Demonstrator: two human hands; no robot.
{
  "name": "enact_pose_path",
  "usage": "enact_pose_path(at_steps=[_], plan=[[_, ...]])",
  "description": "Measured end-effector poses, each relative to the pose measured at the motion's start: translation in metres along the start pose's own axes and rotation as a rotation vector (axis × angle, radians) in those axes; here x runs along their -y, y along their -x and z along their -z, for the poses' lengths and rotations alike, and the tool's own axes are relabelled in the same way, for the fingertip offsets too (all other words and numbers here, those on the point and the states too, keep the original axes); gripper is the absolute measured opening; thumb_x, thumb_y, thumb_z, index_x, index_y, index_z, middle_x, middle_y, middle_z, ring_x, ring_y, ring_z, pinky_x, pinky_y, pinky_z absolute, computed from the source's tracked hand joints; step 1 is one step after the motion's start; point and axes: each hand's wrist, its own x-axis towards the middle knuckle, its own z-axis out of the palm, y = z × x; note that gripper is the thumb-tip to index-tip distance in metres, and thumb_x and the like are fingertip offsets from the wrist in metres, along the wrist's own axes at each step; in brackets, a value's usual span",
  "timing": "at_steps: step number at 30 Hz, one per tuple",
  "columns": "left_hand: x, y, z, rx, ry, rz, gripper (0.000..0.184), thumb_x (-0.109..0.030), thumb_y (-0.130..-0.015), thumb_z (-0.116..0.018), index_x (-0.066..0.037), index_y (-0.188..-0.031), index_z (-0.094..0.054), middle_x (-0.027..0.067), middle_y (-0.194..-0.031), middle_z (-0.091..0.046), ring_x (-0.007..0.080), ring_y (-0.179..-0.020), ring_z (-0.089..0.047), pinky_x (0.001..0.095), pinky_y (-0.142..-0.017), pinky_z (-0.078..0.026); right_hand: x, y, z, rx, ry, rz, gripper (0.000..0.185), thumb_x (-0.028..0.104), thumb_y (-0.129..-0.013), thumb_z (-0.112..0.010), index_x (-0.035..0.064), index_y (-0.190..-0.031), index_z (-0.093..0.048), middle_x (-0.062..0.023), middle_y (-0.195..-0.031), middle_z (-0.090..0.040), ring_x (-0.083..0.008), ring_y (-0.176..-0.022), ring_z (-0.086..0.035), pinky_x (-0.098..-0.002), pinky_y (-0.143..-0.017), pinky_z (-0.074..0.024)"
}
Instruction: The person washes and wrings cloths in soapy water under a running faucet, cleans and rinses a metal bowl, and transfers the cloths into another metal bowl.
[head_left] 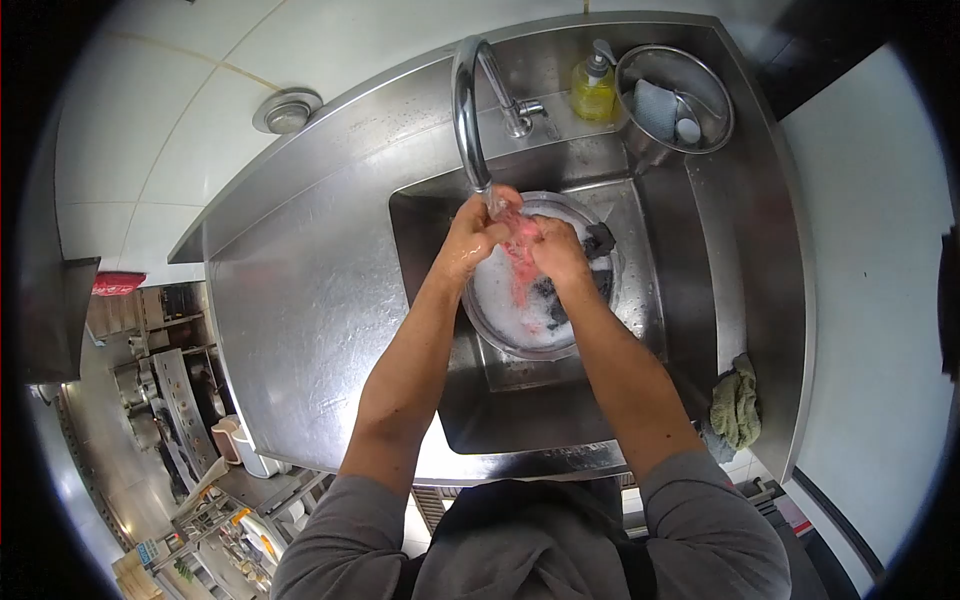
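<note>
Left hand (472, 238): curling fingers around limp pink cloth-like piece (521, 262), beneath curved chrome tap (463, 105).
Right hand (560, 250): bunching fingers onto same piece.
Pink lie: hanging over round silvery bowl (548, 353) in stainless-steel sink (530, 425); running lengthwise tap-to-wearer, pointing loose end wearer-ward.
Progress: apparently rinsing, midway; leaving foam, crumpled black fabric (600, 241) in bowl.

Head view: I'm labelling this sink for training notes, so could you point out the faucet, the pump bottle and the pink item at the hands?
Faucet (464, 115): head view, on the curved spout.
Pump bottle (593, 96): head view, on its yellow body.
Pink item (521, 268): head view, on its lower stretch.
</note>
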Motion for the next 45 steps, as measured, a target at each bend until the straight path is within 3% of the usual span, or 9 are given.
enact_pose_path(at_steps=[8, 12, 17, 23, 26, 31, 36, 42, 45], plan=[[0.114, -0.006, 0.012, 0.015, -0.707, 0.079, 0.030, -0.016, -0.072, -0.067, -0.003, -0.098, -0.062, 0.0052, -0.095, -0.064, 0.0178, -0.084, -0.060, 0.0319, -0.074, -0.047, 0.073, 0.072, 0.056, -0.204, -0.563, 0.354, 0.016, 0.007, -0.081, -0.052, -0.0021, -0.090, -0.062, -0.0089, -0.084, -0.064, -0.0167, -0.079, -0.060, -0.0264, -0.075, -0.0466], [0.103, 0.004, -0.012, -0.159, 0.285, 0.403, 0.029, -0.025, -0.078, -0.064, -0.006, -0.100, -0.061, 0.0051, -0.092, -0.062, 0.0187, -0.081, -0.060, 0.0316, -0.073, -0.048, 0.053, 0.076, 0.075, -0.646, -0.746, 0.568, 0.018, 0.015, -0.085, -0.055, -0.0004, -0.086, -0.063, -0.0056, -0.088, -0.063, -0.0138, -0.080, -0.059, -0.0263, -0.071, -0.0466], [0.111, -0.002, -0.051, -0.129, 0.685, 0.433, 0.026, -0.030, -0.083, -0.057, -0.011, -0.101, -0.058, 0.0041, -0.105, -0.057, 0.0198, -0.104, -0.050, 0.0374, -0.094, -0.038, -0.011, 0.048, -0.019, -0.445, -0.653, -0.267, 0.029, 0.034, -0.083, -0.063, 0.0065, -0.089, -0.064, -0.0054, -0.077, -0.063, -0.0153, -0.068, -0.059, -0.0295, -0.066, -0.0476], [0.179, 0.015, -0.006, 0.358, -0.276, -0.501, 0.028, -0.024, -0.082, -0.061, -0.005, -0.102, -0.056, 0.0088, -0.111, -0.054, 0.0233, -0.111, -0.049, 0.0370, -0.098, -0.038, -0.051, 0.035, -0.072, -0.765, 0.077, 0.669, 0.025, 0.027, -0.077, -0.066, 0.0078, -0.093, -0.062, -0.0130, -0.077, -0.064, -0.0307, -0.066, -0.063, -0.0388, -0.059, -0.0499], [0.134, 0.045, -0.033, 0.080, -0.204, 0.192, 0.030, -0.026, -0.083, -0.062, -0.004, -0.101, -0.057, 0.0091, -0.096, -0.061, 0.0194, -0.083, -0.061, 0.0282, -0.063, -0.050, -0.100, 0.010, -0.028, -0.379, 0.530, 0.232, 0.019, 0.019, -0.073, -0.064, 0.0035, -0.084, -0.061, -0.0153, -0.076, -0.063, -0.0340, -0.071, -0.063, -0.0427, -0.063, -0.0509], [0.143, 0.033, -0.013, 0.577, -0.673, 0.502, 0.055, -0.039, -0.072, -0.071, -0.005, -0.112, -0.056, 0.0132, -0.097, -0.063, 0.0260, -0.088, -0.060, 0.0346, -0.080, -0.046, -0.161, -0.005, -0.008, -0.180, 0.696, 0.083, 0.035, 0.017, -0.078, -0.060, 0.0034, -0.110, -0.054, -0.0216, -0.107, -0.057, -0.0352, -0.090, -0.060, -0.0426, -0.076, -0.0500], [0.241, 0.016, 0.051, 0.026, -1.276, 0.586, 0.070, -0.042, -0.069, -0.072, 0.000, -0.121, -0.051, 0.0147, -0.112, -0.058, 0.0251, -0.097, -0.059, 0.0350, -0.087, -0.045, -0.196, -0.012, -0.029, -0.223, 0.528, -0.114, 0.078, 0.021, -0.069, -0.073, 0.0026, -0.133, -0.034, -0.0330, -0.126, -0.040, -0.0455, -0.113, -0.045, -0.0443, -0.096, -0.0400], [0.317, 0.011, 0.083, -0.448, -0.399, 1.130, 0.059, -0.047, -0.081, -0.056, 0.000, -0.117, -0.054, 0.0151, -0.112, -0.058, 0.0278, -0.103, -0.055, 0.0442, -0.081, -0.046, -0.235, -0.047, -0.081, 0.043, 0.497, -0.266, 0.055, 0.021, -0.067, -0.067, -0.0038, -0.113, -0.053, -0.0282, -0.114, -0.051, -0.0411, -0.112, -0.045, -0.0427, -0.101, -0.0320], [0.329, 0.009, 0.082, -0.262, 0.188, 0.704, 0.047, -0.042, -0.087, -0.050, -0.005, -0.114, -0.056, 0.0103, -0.103, -0.059, 0.0261, -0.087, -0.059, 0.0436, -0.067, -0.050, -0.222, -0.054, -0.098, -0.191, 0.229, 0.024, 0.049, 0.021, -0.066, -0.066, -0.0044, -0.106, -0.056, -0.0278, -0.105, -0.054, -0.0420, -0.107, -0.048, -0.0431, -0.096, -0.0366]])
